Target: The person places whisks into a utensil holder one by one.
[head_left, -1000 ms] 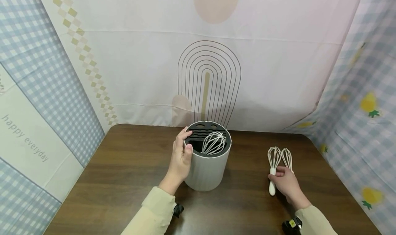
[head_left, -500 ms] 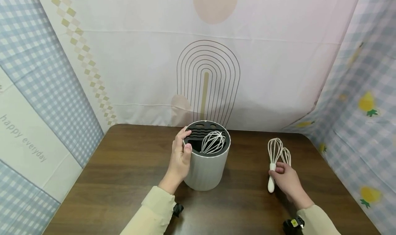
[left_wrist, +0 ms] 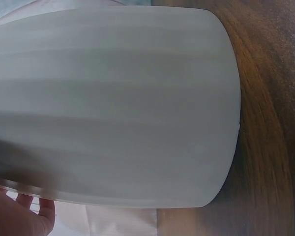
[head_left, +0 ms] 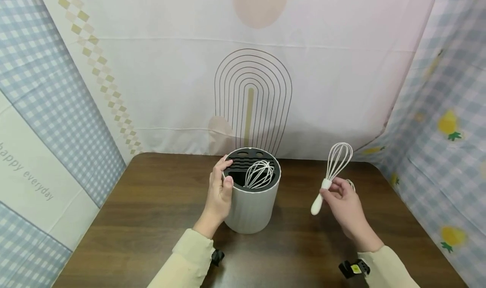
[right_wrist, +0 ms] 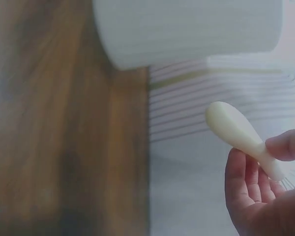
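A ribbed white holder [head_left: 250,212] with a black slotted top stands upright on the table, one whisk [head_left: 260,175] in its large opening, wires up. My left hand [head_left: 219,193] grips the holder's left rim, thumb at the front; in the left wrist view the hand [left_wrist: 19,214] shows at the holder's edge. With thumb and fingers my right hand [head_left: 347,205] pinches a second whisk [head_left: 325,184] by its white handle, tilted, wires up, above the table. The handle [right_wrist: 233,128] fills the right wrist view's middle right. Another whisk [head_left: 351,184] lies mostly hidden behind my right hand.
The brown wooden table [head_left: 159,203] ends at a white cloth backdrop [head_left: 171,90] with a printed arch. Blue checked cloth [head_left: 448,161] hangs along the right side, and more checked cloth [head_left: 76,123] is on the left.
My right hand has lifted its whisk off the table and moved up and left, tilting the handle's end toward the holder. My left hand keeps its grip on the holder.
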`<control>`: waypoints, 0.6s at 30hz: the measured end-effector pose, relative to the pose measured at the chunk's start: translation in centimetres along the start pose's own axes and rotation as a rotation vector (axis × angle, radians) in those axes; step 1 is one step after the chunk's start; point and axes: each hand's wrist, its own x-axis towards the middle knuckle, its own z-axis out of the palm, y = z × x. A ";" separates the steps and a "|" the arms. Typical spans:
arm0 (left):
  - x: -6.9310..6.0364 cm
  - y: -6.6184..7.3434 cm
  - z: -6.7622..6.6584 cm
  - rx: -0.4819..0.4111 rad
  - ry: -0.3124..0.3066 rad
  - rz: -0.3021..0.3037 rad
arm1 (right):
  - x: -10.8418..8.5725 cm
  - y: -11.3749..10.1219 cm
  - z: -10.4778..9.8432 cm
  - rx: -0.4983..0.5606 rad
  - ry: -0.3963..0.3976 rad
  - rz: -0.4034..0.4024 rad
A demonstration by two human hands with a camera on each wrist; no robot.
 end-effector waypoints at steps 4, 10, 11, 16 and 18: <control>0.0 -0.1 0.0 0.000 0.004 0.004 | -0.2 -1.7 0.7 0.068 -0.004 -0.046; 0.0 -0.3 0.1 -0.009 0.013 0.008 | -0.5 -3.6 1.6 0.236 0.016 -0.105; 0.0 -0.2 0.1 -0.011 0.013 0.010 | -0.6 -3.9 1.7 0.272 0.030 -0.115; 0.0 0.0 0.1 -0.014 0.009 0.010 | -0.9 -5.6 2.7 0.410 0.083 -0.172; 0.0 0.0 0.0 -0.010 0.012 0.006 | -1.1 -6.2 3.2 0.444 0.080 -0.190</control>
